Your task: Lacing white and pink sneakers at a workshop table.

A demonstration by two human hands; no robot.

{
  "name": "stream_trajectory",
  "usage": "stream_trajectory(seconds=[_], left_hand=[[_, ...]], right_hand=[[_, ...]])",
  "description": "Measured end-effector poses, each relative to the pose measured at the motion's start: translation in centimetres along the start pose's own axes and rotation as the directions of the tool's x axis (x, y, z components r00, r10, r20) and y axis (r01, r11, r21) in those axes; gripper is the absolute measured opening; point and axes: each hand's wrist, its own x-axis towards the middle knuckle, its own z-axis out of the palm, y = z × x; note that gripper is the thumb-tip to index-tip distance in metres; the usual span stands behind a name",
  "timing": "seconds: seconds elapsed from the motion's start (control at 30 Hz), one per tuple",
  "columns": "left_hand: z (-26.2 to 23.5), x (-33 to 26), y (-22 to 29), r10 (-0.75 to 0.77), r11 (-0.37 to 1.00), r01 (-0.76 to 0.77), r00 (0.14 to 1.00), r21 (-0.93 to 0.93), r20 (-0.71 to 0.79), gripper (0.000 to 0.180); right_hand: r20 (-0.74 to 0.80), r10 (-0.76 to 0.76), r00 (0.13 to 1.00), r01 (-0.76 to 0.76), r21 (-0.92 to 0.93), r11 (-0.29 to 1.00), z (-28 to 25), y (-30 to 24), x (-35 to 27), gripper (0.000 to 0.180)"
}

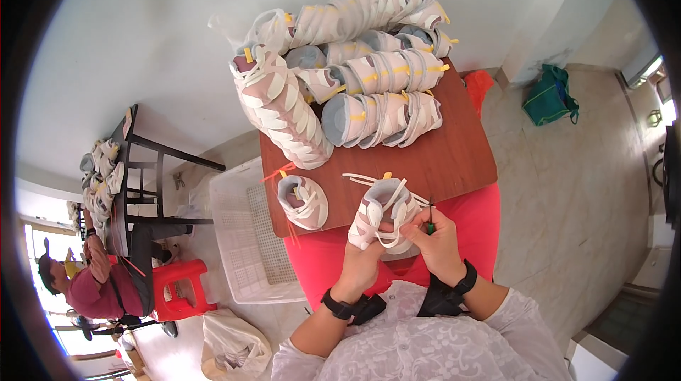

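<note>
Over my lap, near the table's front edge, I hold a pale pink and white shoe upper [369, 214] with loose white laces [356, 179] and a yellow heel tab. My left hand [360, 264] is closed around its near left side. My right hand [438, 245] is closed at its right side, thumb and forefinger pinched beside a lace. A small green-handled tool [430, 228] with a thin dark tip sticks up from the right hand's fingers; its exact kind is unclear. Left of my hands, a laced shoe upper [303, 201] stands on the table corner beside orange-red cord [282, 172].
Nested rows of shoe uppers [386, 122] cover the back of the brown table [461, 147]. A white plastic crate [237, 267] stands left of it. Farther left, a person [99, 285] sits near a red stool [177, 289]. A green bag [550, 97] lies at the right.
</note>
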Motion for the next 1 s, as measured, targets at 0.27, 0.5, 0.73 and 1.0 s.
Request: stream_trajectory(seconds=[0.27,0.5,0.73,1.0], left_hand=[[1.3,0.2,0.0,0.090,0.995,-0.090,0.996,0.035,0.000,0.037],[-0.3,0.4,0.1,0.070,0.997,-0.069,0.997,-0.043,0.038,0.037],[0.6,0.0,1.6,0.051,0.980,-0.087,0.979,0.179,0.198,0.039],[-0.1,0.5,2.0,0.116,0.942,-0.163,0.978,0.295,0.171,0.056]], right_hand=[[0.022,0.053,0.998,-0.053,0.032,0.998,-0.6,-0.7,0.3,0.019],[0.088,-0.149,0.985,0.171,-0.392,0.904,-2.6,-3.8,0.9,0.017],[0.335,-0.418,0.844,0.536,-0.538,0.651,-1.1,-7.0,4.3,0.017],[0.498,-0.181,0.848,0.480,-0.578,0.660,-0.4,-9.3,3.6,0.011]])
